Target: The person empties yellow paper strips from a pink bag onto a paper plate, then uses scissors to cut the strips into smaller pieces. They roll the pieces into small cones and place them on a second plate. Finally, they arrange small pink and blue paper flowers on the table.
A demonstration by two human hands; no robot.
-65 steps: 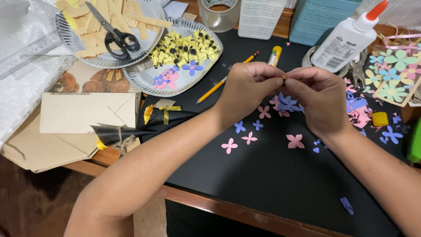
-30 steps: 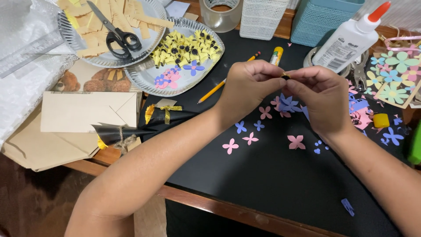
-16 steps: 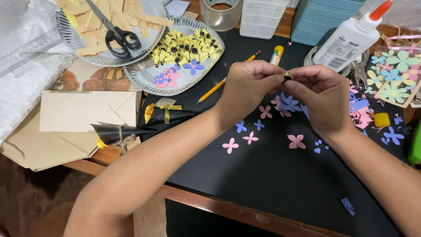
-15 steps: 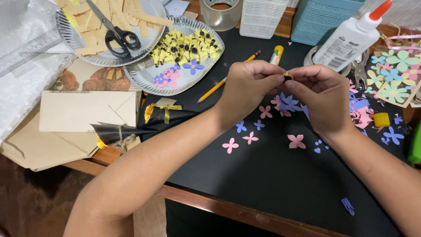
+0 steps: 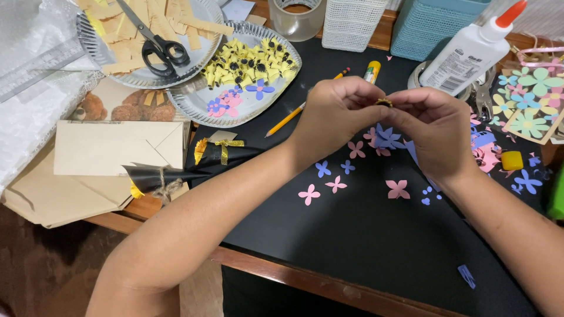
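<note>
Far left: bubble wrap (image 5: pixel 29 111) and a clear ruler (image 5: pixel 35 69), both cut off by the frame edge. Below these, tan envelopes (image 5: pixel 111 154), stacked, lowest one partly hidden.

Left foil plate (image 5: pixel 202 14): holds tan paper strips (image 5: pixel 132 35) and black-handled scissors (image 5: pixel 155 42); upper part out of frame. Second foil plate (image 5: pixel 282 70): holds small yellow rolled flowers (image 5: pixel 249 63) with dark centres, plus pink and blue paper flowers (image 5: pixel 235 100) at the near side.

On the desk (image 5: pixel 364 235), beside the envelopes: two black paper cones (image 5: pixel 226 155), one tied with yellow ribbon, one with twine.

Centre: left hand (image 5: pixel 335 117) and right hand (image 5: pixel 435 132) raised above the desk, fingertips meeting. Grip of both hands closed on a tiny roll (image 5: pixel 384 103), dark with a yellow rim, pinched between thumbs and forefingers; mostly hidden, detail not discernible. Under the hands: pencil (image 5: pixel 288 118), partly covered, and loose cut flowers (image 5: pixel 352 170) in pink and blue.

Back row, tops cut off: tape roll (image 5: pixel 296 17), white mesh basket (image 5: pixel 352 23), teal basket (image 5: pixel 435 26); contents not visible.

Right: glue bottle (image 5: pixel 464 53) lying tilted on a round tin (image 5: pixel 418 75), tin contents hidden. Far right: flowered bag (image 5: pixel 529 100), cut off by the edge.
</note>
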